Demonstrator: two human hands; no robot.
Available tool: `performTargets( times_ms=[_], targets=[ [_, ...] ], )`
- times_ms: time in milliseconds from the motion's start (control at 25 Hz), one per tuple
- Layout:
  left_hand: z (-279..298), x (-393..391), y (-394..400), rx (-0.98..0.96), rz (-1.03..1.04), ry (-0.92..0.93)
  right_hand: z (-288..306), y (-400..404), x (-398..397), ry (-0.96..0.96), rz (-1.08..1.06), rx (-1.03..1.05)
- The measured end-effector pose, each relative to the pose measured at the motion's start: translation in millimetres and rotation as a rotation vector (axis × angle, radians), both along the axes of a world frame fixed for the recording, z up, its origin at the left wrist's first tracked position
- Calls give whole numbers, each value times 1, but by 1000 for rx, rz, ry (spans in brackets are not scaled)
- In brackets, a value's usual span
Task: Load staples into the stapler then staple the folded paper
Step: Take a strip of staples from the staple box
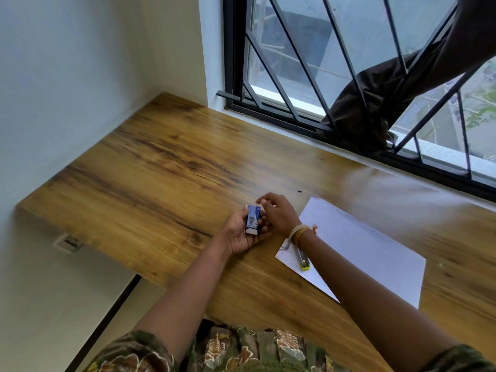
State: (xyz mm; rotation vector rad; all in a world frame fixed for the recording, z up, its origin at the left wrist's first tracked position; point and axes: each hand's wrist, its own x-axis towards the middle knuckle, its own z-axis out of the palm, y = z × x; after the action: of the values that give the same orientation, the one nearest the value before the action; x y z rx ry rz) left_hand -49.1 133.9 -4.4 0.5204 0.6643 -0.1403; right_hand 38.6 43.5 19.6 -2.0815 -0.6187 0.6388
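Note:
My left hand (241, 234) lies palm up just above the wooden desk (150, 178) and holds a small blue and white staple box (253, 220), its white end toward me. My right hand (276, 210) hovers over the far end of the box, fingers curled at its top edge; whether they pinch anything is hidden. A white sheet of paper (359, 251) lies flat to the right. The stapler (303, 260), with a yellow tip, rests on the paper's near left corner, partly under my right wrist.
A barred window (308, 76) runs along the desk's far edge, with a dark cloth (381, 103) hanging through the bars. A small dark speck (299, 191) lies beyond my hands. A wall socket (68, 241) sits below the desk's left end.

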Motion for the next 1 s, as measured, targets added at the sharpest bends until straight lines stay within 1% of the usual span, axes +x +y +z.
performTargets(
  times_ms=[40,80,160,200,280,400,560,640,760,840,1000],
  targets=[
    [-3,1,0,-33,38,-12,-3,-5,-7,-154,-39,61],
    [-6,2,-1,-66,75,-25,-6,-12,-15,-320,-16,108],
    [-9,4,-2,-80,115,-33,-15,-25,-27,-585,131,145],
    [-9,5,-3,-70,116,-28,-18,-31,-32,-665,186,137],
    [-9,5,-4,-62,100,-21,-20,-38,-38,-739,203,120],
    [-10,6,-3,-46,102,0,-19,-43,-43,-766,194,116],
    [-9,6,-5,-74,121,9,-21,-50,-49,-755,211,83],
    [-10,6,-5,-72,137,16,-22,-51,-52,-741,189,52],
    [-13,8,-6,-17,135,28,-18,-45,-56,-756,125,-22],
    [-13,7,-7,-20,142,28,-17,-39,-57,-704,37,-74],
    [-17,6,-11,-69,224,-41,-20,-30,-61,-499,-142,-146]
  ],
)
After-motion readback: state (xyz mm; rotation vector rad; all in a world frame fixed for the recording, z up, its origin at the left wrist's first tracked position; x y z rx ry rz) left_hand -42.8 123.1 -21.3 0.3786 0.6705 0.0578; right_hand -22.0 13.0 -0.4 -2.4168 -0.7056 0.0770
